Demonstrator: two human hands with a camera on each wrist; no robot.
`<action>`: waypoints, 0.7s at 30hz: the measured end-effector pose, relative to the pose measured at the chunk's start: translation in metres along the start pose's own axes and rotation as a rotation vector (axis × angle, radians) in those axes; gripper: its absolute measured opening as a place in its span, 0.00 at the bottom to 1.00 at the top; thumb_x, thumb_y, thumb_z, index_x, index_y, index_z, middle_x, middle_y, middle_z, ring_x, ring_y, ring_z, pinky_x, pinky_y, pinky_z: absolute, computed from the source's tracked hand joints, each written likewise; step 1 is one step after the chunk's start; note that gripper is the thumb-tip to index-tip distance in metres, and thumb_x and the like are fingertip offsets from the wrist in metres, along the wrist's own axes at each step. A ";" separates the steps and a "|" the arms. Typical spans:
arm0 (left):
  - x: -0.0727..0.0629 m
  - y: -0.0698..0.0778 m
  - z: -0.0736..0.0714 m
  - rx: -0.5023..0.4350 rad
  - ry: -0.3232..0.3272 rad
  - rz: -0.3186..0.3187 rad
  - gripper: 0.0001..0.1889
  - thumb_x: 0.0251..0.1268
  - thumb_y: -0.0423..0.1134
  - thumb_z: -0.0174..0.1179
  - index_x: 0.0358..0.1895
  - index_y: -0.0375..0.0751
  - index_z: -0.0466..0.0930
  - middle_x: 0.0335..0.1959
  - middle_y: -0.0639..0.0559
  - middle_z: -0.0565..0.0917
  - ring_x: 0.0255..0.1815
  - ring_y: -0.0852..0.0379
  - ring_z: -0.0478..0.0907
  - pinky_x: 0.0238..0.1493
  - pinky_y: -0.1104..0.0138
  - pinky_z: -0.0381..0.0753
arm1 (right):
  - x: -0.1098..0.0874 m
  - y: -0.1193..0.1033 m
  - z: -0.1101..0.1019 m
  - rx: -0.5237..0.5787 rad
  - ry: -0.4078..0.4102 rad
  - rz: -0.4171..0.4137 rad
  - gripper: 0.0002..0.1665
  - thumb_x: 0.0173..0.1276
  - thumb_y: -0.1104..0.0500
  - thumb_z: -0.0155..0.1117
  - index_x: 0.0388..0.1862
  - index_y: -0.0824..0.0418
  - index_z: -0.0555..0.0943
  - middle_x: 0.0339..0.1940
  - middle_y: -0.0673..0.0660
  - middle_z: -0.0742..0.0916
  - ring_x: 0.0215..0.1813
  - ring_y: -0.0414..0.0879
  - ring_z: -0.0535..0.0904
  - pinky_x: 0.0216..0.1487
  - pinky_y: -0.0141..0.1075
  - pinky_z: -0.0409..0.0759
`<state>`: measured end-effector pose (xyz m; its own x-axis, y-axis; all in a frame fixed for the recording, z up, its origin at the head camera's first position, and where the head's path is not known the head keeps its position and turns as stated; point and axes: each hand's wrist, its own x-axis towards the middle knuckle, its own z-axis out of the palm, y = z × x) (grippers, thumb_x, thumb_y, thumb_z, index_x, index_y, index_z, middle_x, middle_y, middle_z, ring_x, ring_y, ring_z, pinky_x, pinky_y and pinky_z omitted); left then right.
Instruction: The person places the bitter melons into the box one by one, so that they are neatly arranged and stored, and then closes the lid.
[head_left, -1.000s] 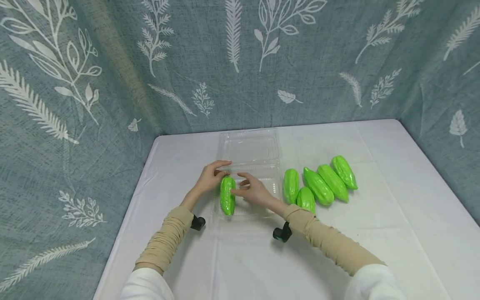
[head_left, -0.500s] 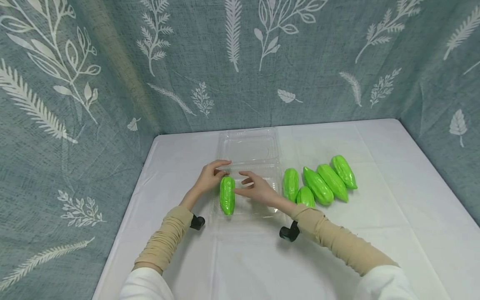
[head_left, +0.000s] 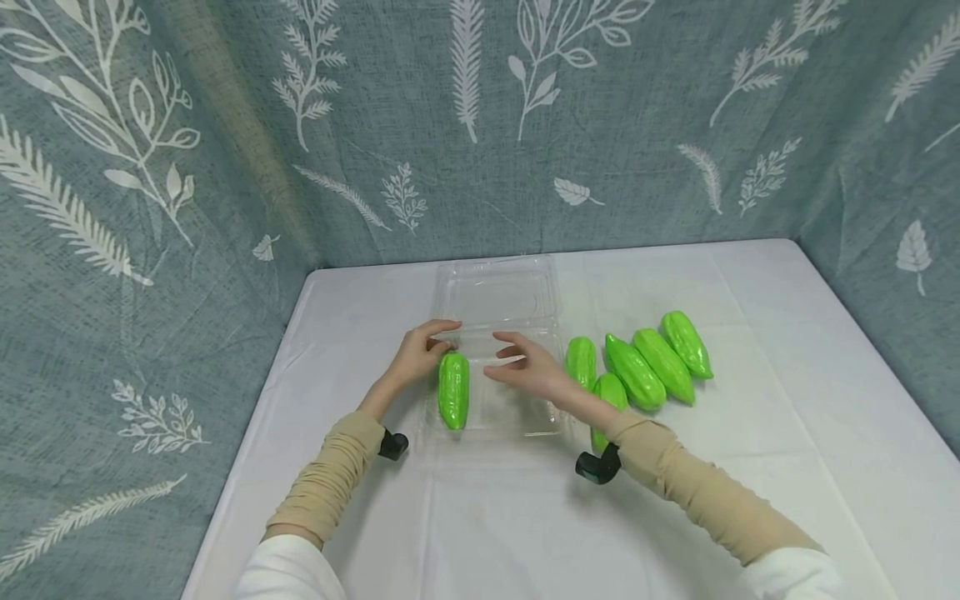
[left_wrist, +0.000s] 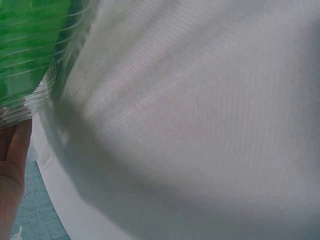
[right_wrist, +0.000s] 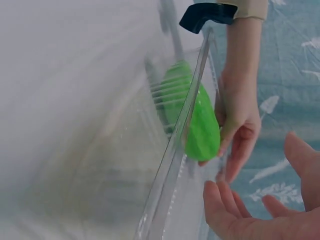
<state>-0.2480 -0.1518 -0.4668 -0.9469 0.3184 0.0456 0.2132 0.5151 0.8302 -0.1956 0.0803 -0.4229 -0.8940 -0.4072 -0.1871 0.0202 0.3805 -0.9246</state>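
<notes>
A clear plastic clamshell box lies with its lid folded back. One bright green, ridged bitter gourd rests lengthwise along the box's left side. My left hand holds the box near its back left corner, the thumb close to the gourd's far end. In the left wrist view, fingers meet the ribbed plastic wall. My right hand hovers over the right half of the box, thumb and fingers spread with nothing between them. The right wrist view shows the gourd through the box wall, beyond the right fingertips.
Several more green gourds lie on the white cloth-covered table to the right of the box, one partly beneath my right forearm. A patterned blue-green curtain hangs behind and on both sides.
My right hand has drawn away from the gourd, moving right across the box with its fingers opening. The gourd has stayed in the box, and my left hand has kept its place.
</notes>
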 end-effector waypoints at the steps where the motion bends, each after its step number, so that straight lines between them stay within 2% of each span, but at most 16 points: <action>1: 0.000 0.000 0.000 0.002 0.001 -0.001 0.20 0.66 0.22 0.50 0.61 0.32 0.73 0.63 0.37 0.73 0.50 0.41 0.81 0.52 0.60 0.85 | -0.001 0.000 -0.002 -0.008 0.002 0.004 0.40 0.65 0.52 0.64 0.73 0.57 0.61 0.63 0.66 0.76 0.61 0.58 0.76 0.56 0.44 0.82; 8: -0.001 0.001 -0.001 0.004 0.008 -0.005 0.20 0.66 0.22 0.50 0.61 0.33 0.73 0.63 0.38 0.73 0.49 0.41 0.82 0.51 0.59 0.85 | -0.012 -0.006 -0.020 -0.013 0.010 -0.058 0.38 0.66 0.56 0.63 0.73 0.60 0.60 0.63 0.69 0.75 0.61 0.60 0.75 0.57 0.46 0.81; 15: -0.001 0.001 -0.001 0.000 0.007 -0.005 0.21 0.66 0.22 0.51 0.61 0.33 0.72 0.63 0.38 0.73 0.48 0.41 0.82 0.50 0.59 0.85 | -0.021 -0.009 -0.039 -0.039 0.016 -0.088 0.38 0.67 0.56 0.61 0.73 0.60 0.60 0.63 0.68 0.75 0.62 0.61 0.74 0.58 0.48 0.80; 21: -0.001 -0.001 0.000 -0.004 0.003 -0.002 0.21 0.65 0.22 0.51 0.61 0.32 0.73 0.63 0.37 0.73 0.49 0.41 0.82 0.51 0.59 0.85 | -0.025 -0.004 -0.053 -0.065 0.076 -0.091 0.37 0.67 0.55 0.63 0.72 0.59 0.62 0.63 0.66 0.76 0.61 0.60 0.75 0.58 0.49 0.80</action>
<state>-0.2470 -0.1528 -0.4671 -0.9479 0.3151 0.0460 0.2107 0.5124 0.8325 -0.1967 0.1329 -0.3971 -0.9222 -0.3793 -0.0751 -0.0897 0.3990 -0.9126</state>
